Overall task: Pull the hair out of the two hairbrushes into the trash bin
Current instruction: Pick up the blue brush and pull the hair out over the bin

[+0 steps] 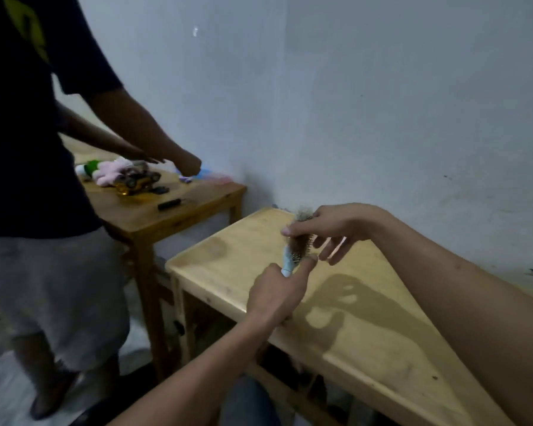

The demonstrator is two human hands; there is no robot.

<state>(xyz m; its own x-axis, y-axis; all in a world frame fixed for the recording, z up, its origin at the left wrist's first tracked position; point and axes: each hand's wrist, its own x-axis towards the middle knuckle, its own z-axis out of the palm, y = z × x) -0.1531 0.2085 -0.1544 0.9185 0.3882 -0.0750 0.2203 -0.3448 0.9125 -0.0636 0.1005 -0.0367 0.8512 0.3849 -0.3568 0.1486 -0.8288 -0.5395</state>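
My left hand (276, 295) grips the pale blue handle of a round hairbrush (296, 252) and holds it above the light wooden table (366, 327). The brush head is matted with brownish hair. My right hand (330, 230) reaches over the brush head, thumb and forefinger pinched on a tuft of hair (303, 215) at its top. A second hairbrush and the trash bin are not in view.
A person in a dark shirt and grey shorts (43, 287) stands at the left, hands over a darker wooden table (179, 210) that carries a toy car (136, 181), a pink plush toy (111, 170) and small dark items. A grey wall (382, 103) lies right behind both tables.
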